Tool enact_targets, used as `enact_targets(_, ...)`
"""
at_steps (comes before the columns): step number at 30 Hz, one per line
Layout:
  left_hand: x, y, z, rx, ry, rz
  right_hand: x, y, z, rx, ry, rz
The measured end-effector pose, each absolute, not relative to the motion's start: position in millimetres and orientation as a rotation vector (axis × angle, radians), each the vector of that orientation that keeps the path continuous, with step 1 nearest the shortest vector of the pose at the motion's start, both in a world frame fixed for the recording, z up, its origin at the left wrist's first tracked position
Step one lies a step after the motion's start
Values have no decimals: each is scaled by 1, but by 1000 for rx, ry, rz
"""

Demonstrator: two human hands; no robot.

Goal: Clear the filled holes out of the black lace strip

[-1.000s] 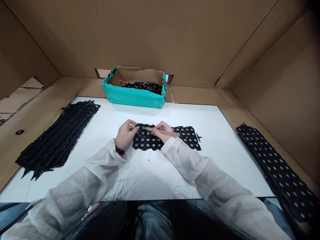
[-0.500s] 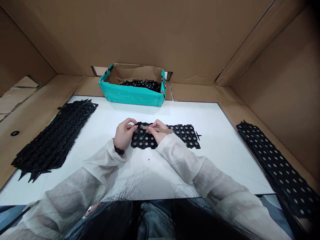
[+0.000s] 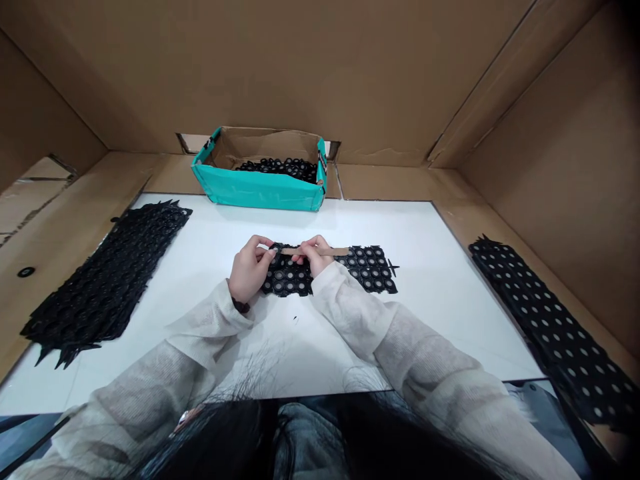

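Note:
A black perforated sheet of ring shapes [image 3: 367,268] lies on the white table [image 3: 435,267] in front of me. My left hand [image 3: 249,269] rests at the sheet's left end with thumb and forefinger pinched together on its edge. My right hand [image 3: 311,254] is closed round a thin wooden stick [image 3: 320,251], held level over the sheet with its tip pointing left at the left fingertips. Whether a small piece sits in the left pinch is too small to tell.
A teal-taped cardboard box [image 3: 260,189] with several loose black rings stands at the back. A pile of black emptied sheets [image 3: 105,280] lies at the left. A stack of black sheets with white dots [image 3: 545,327] lies at the right. Cardboard walls [image 3: 350,73] enclose the table.
Both hands and the stick have shifted slightly left along the sheet's far edge. The stick now lies more level. The camera has tilted a little.

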State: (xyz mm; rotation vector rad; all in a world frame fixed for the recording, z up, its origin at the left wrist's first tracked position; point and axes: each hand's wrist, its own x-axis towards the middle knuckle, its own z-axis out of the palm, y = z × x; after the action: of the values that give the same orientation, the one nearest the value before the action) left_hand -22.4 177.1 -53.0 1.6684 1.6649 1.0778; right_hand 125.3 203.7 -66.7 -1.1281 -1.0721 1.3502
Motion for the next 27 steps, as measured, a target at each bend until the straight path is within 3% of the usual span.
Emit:
enact_targets(6,-27,183,-61,1409,1583,1120,134,216,-72,-1076,-822,1440)
enact_targets(12,-35,177,-47,1116,1408,948,137,195,-65,-1079,-1385,1262)
enact_targets(27,-28,166,-52,1304,1597,1087,132,188,-66,-1225,-1561,1129)
